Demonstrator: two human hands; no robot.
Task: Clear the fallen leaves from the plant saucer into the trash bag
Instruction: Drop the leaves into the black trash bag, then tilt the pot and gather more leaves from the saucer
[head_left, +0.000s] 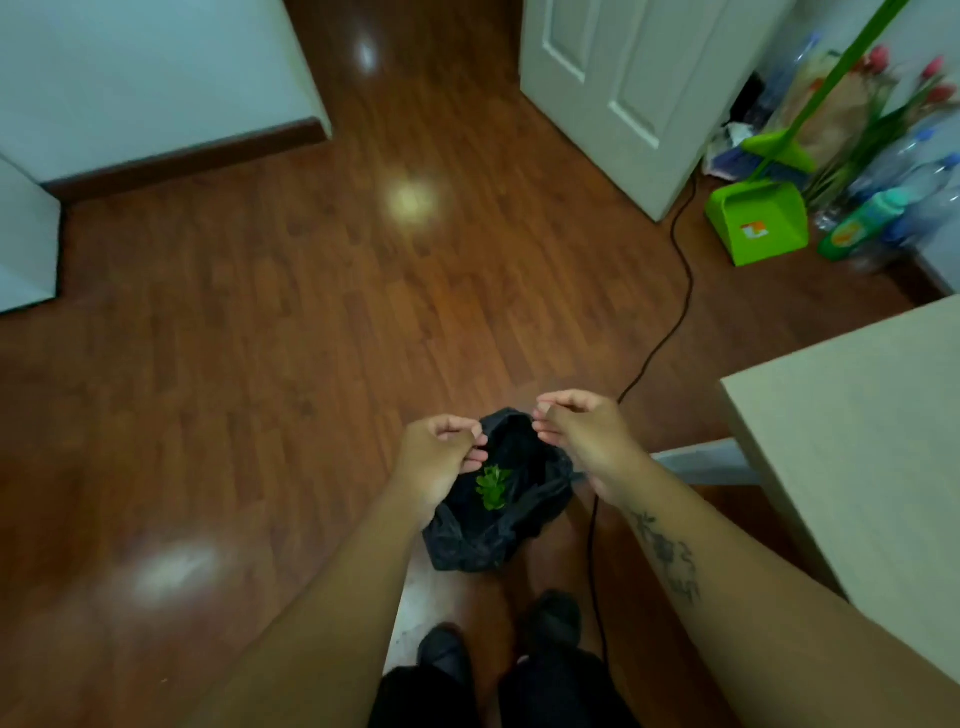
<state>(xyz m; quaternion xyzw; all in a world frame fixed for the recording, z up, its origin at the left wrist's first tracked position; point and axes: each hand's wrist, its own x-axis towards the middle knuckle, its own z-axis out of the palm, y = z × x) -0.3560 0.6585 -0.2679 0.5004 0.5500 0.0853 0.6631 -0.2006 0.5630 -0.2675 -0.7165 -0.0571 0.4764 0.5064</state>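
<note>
A black trash bag (485, 540) hangs open over the wooden floor in front of my feet. My left hand (439, 465) pinches its left rim and my right hand (587, 434) pinches its far right rim, so the mouth is spread between them. A small cluster of green leaves (492, 486) lies inside the bag. No plant saucer is in view.
A beige table (857, 441) stands at my right. A black cable (670, 322) runs across the floor to my feet. By the white door (623, 78) stand a green dustpan (758, 221), a broom, several plastic bottles and flowers. White furniture is at the left.
</note>
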